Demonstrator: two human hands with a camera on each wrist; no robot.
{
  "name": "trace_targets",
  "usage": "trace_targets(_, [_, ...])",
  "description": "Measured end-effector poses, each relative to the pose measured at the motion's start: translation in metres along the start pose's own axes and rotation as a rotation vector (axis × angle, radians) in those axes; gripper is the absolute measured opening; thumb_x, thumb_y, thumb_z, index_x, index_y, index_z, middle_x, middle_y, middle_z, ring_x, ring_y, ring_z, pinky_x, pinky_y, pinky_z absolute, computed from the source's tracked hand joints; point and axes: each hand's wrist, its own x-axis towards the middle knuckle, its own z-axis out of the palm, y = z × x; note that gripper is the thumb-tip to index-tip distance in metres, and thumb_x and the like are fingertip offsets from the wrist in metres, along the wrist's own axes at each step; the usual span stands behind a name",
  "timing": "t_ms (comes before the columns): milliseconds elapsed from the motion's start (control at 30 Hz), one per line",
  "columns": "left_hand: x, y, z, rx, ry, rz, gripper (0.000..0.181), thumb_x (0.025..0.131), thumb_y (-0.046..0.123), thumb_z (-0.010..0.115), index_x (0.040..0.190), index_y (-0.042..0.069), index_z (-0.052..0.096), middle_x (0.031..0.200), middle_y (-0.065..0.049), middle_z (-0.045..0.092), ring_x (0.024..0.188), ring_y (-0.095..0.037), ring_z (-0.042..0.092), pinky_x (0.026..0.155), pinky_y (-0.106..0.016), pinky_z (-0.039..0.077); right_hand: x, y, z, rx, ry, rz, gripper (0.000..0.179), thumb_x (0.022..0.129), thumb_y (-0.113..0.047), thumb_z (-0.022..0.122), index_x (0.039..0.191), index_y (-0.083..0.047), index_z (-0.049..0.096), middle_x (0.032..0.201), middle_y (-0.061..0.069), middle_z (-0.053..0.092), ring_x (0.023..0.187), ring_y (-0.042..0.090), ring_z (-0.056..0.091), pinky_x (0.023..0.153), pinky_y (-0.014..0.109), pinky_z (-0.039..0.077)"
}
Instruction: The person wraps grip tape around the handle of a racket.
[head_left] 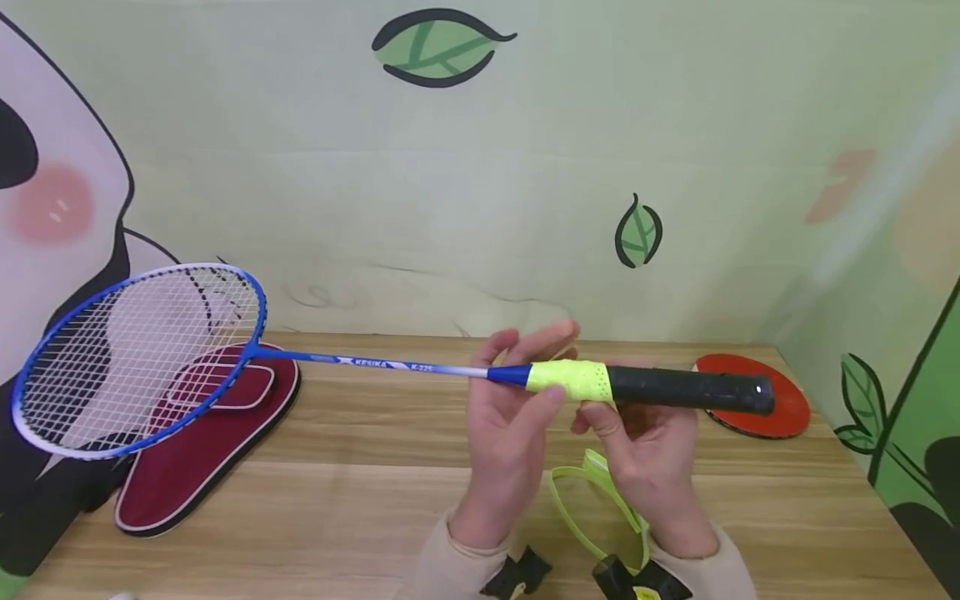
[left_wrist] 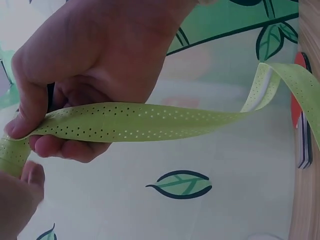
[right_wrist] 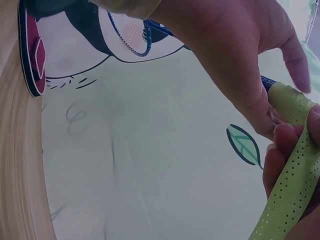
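Observation:
A blue and white badminton racket (head_left: 412, 367) is held level above the table, strings to the left, black handle (head_left: 675, 389) to the right. Neon yellow perforated grip tape (head_left: 570, 380) is wound round the handle's upper part. My left hand (head_left: 506, 425) holds the racket near the blue cone, thumb on the wound tape and fingers behind, some extended upward. The right hand (head_left: 652, 467) pinches the tape at the lower edge of the winding, below the handle. From it the loose tape strip (left_wrist: 140, 121) runs off and hangs in a loop (head_left: 558, 496) toward the table.
A dark red racket case (head_left: 202, 458) with white piping lies at left on the wooden table (head_left: 360, 500), partly behind the racket head. At right lies a red table tennis paddle (head_left: 765, 396), overlapped by the handle end. A printed cloth backdrop (head_left: 300, 167) stands behind the table.

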Motion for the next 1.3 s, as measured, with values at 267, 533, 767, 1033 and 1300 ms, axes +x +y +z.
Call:
trace_targets(267, [0.0027, 0.0027, -0.0045, 0.074, -0.056, 0.009, 0.042, 0.094, -0.006, 0.057, 0.128, 0.01, 0.036, 0.12, -0.01, 0.065, 0.114, -0.033, 0.061, 0.1, -0.036, 0.049, 0.0039, -0.003, -0.0033, -0.046, -0.022, 0.052, 0.032, 0.084, -0.001, 0.074, 0.105, 0.016, 0.058, 0.083, 0.013, 0.069, 0.059, 0.016, 0.065, 0.054, 0.023, 0.056])
trace_targets(533, [0.0021, 0.0015, -0.0043, 0.161, -0.022, 0.044, 0.038, 0.095, 0.0, 0.059, 0.125, 0.008, 0.038, 0.117, -0.009, 0.067, 0.11, -0.032, 0.064, 0.096, -0.04, 0.053, 0.0064, -0.0037, -0.0075, -0.055, -0.061, 0.085, 0.03, 0.082, 0.004, 0.073, 0.106, 0.015, 0.059, 0.09, 0.012, 0.071, 0.062, 0.018, 0.066, 0.057, 0.025, 0.057])
trace_targets(767, [-0.0014, 0.0002, -0.0025, 0.208, 0.028, 0.042, 0.036, 0.095, 0.006, 0.061, 0.123, 0.006, 0.039, 0.114, -0.009, 0.069, 0.105, -0.028, 0.067, 0.094, -0.039, 0.054, 0.0053, -0.0016, -0.0095, -0.081, -0.058, 0.068, 0.031, 0.079, 0.007, 0.075, 0.106, 0.015, 0.06, 0.089, 0.011, 0.071, 0.062, 0.018, 0.066, 0.058, 0.024, 0.057])
trace_targets(1033, [-0.0022, -0.0001, -0.0026, 0.224, 0.028, 0.05, 0.031, 0.095, 0.005, 0.06, 0.12, 0.008, 0.042, 0.111, -0.008, 0.069, 0.102, -0.026, 0.067, 0.09, -0.035, 0.055, 0.004, -0.0014, -0.0062, -0.103, -0.01, 0.019, 0.035, 0.077, 0.003, 0.079, 0.105, 0.016, 0.062, 0.091, 0.011, 0.072, 0.064, 0.015, 0.068, 0.059, 0.024, 0.059])
trace_targets(1300, [-0.0018, 0.0032, 0.0027, 0.209, 0.081, 0.013, 0.028, 0.094, 0.009, 0.063, 0.115, 0.009, 0.045, 0.107, -0.009, 0.07, 0.1, -0.027, 0.068, 0.089, -0.035, 0.056, 0.0033, -0.0017, -0.0036, -0.085, 0.023, 0.004, 0.032, 0.077, 0.005, 0.078, 0.102, 0.016, 0.063, 0.095, 0.013, 0.072, 0.066, 0.016, 0.069, 0.06, 0.025, 0.06])
